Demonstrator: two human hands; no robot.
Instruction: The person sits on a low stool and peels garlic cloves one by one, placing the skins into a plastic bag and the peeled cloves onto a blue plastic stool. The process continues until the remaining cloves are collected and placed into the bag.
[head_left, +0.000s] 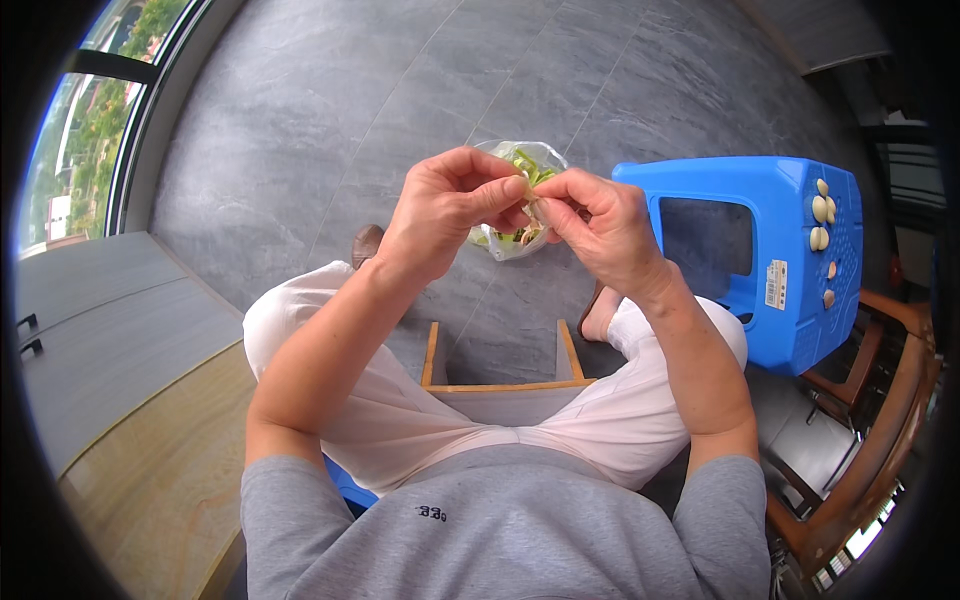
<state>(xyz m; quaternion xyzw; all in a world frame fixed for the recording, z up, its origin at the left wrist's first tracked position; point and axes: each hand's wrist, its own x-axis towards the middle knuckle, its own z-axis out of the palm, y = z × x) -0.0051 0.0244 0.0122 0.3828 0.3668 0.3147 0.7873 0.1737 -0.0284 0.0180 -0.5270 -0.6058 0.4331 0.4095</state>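
My left hand (459, 199) and my right hand (606, 225) meet in front of me, fingertips pinching a small pale piece (532, 196) that looks like garlic with papery skin. Fingers cover most of it. Below them a clear plastic bag (501, 250) stands open on the floor, with green vegetable scraps (529, 163) and pale peelings inside. To the right, several peeled garlic cloves (820, 209) lie on top of a blue plastic stool (705, 174). Two browner cloves (829, 299) sit closer to me on the same stool.
Grey tiles cover the floor (300, 135). Between my knees is a wood-edged panel frame (510, 388). A grey cabinet (97, 300) stands at left, under a window (90, 150). Brown wooden furniture (892, 420) is at lower right, behind the stool.
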